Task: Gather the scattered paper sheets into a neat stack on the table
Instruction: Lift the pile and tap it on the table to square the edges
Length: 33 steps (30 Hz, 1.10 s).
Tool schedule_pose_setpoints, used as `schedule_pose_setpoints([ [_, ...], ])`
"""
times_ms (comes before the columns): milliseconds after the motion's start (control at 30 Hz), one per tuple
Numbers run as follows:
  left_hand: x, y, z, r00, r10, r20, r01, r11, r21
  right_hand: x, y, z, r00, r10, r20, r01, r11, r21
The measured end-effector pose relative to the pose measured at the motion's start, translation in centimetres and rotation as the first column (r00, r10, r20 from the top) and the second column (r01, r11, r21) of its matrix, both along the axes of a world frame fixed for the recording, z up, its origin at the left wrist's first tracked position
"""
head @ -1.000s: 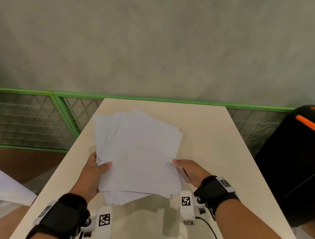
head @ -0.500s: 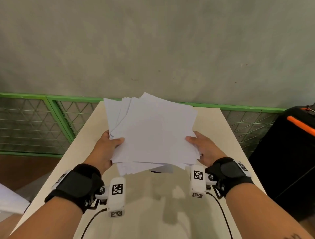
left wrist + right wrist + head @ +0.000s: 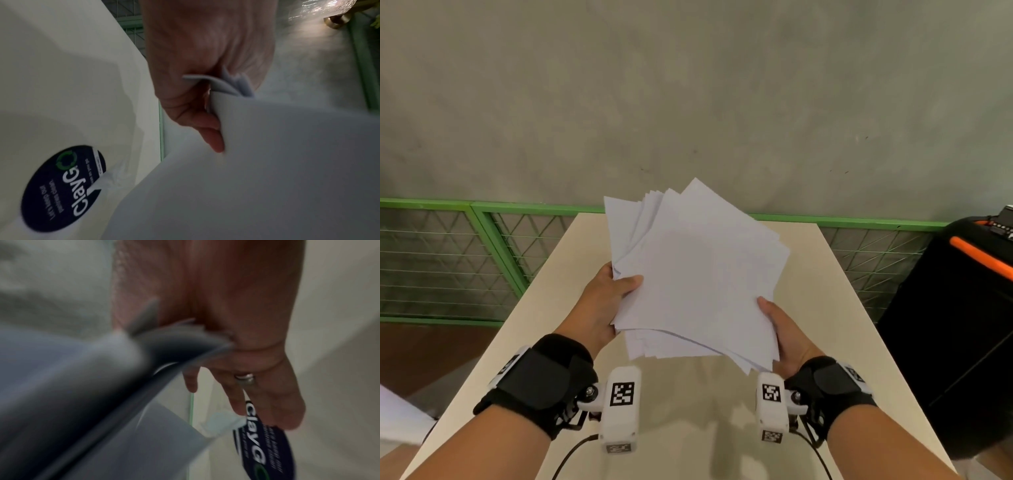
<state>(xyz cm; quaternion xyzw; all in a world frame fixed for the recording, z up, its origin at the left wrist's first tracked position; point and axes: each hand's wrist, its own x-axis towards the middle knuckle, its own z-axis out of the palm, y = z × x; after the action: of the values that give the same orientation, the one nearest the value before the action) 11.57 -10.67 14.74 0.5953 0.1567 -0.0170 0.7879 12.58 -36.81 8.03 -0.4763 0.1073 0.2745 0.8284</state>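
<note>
A fanned bundle of several white paper sheets (image 3: 698,277) hangs in the air above the beige table (image 3: 822,315), its corners misaligned. My left hand (image 3: 602,301) grips its left edge, thumb on top and fingers underneath. My right hand (image 3: 784,332) holds the near right corner the same way. In the left wrist view the left hand (image 3: 197,81) pinches the sheet edges (image 3: 267,162). The blurred right wrist view shows the right hand (image 3: 236,337) with the curved paper bundle (image 3: 72,386) in it.
A round dark sticker (image 3: 63,188) with white lettering lies on the table under the sheets; it also shows as a dark sticker (image 3: 265,443) in the right wrist view. Green mesh fencing (image 3: 465,260) runs behind the table. A black case with an orange stripe (image 3: 955,308) stands at the right.
Both hands have lifted the paper bundle off the table and raised it. The sheets have turned somewhat, with the right hand now lower and nearer than the left.
</note>
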Motion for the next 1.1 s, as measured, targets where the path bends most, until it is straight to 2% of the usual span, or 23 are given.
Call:
schedule_pose_setpoints([
  [100,-0.2,0.0,-0.3,1.000,-0.004,-0.012,0.004,1.000,-0.015,-1.2,0.7,-1.3,0.990,0.078,-0.121,-0.083,0.996,-0.036],
  [167,-0.3,0.1,-0.6,1.000,-0.011,-0.024,0.010,1.000,-0.014,-1.9,1.0,-2.1,0.983,0.104,-0.149,-0.106,0.994,-0.005],
  [267,-0.6,0.3,-0.9,0.999,-0.018,-0.030,0.018,1.000,0.004,-2.4,1.7,-3.0,0.990,0.104,-0.095,-0.100,0.994,0.046],
  [400,-1.0,1.2,-1.4,0.999,-0.009,-0.031,0.011,0.998,0.057,-1.7,1.7,-2.5,1.000,0.000,-0.004,0.000,0.977,0.214],
  [467,-1.2,2.0,-1.8,0.999,-0.017,-0.039,0.021,0.994,0.103,-0.9,1.0,-1.7,0.996,-0.019,0.082,0.008,0.990,0.141],
  [600,-1.7,3.1,-2.9,0.997,-0.039,-0.063,0.048,0.987,0.152,0.2,-0.4,-0.3,0.970,0.071,0.233,-0.050,0.994,-0.095],
  [767,-2.3,2.9,-2.5,0.996,-0.079,0.046,0.067,0.973,0.219,0.7,-1.2,1.2,0.930,0.080,0.358,-0.034,0.990,-0.134],
  [933,-2.2,3.2,-2.1,0.985,-0.112,0.130,0.061,0.936,0.348,0.7,-1.1,2.0,0.905,0.062,0.421,0.037,0.974,-0.223],
  [1100,-2.6,2.4,-3.5,0.990,-0.111,0.089,0.062,0.901,0.430,-0.1,-0.5,0.6,0.906,0.021,0.423,0.161,0.907,-0.390],
])
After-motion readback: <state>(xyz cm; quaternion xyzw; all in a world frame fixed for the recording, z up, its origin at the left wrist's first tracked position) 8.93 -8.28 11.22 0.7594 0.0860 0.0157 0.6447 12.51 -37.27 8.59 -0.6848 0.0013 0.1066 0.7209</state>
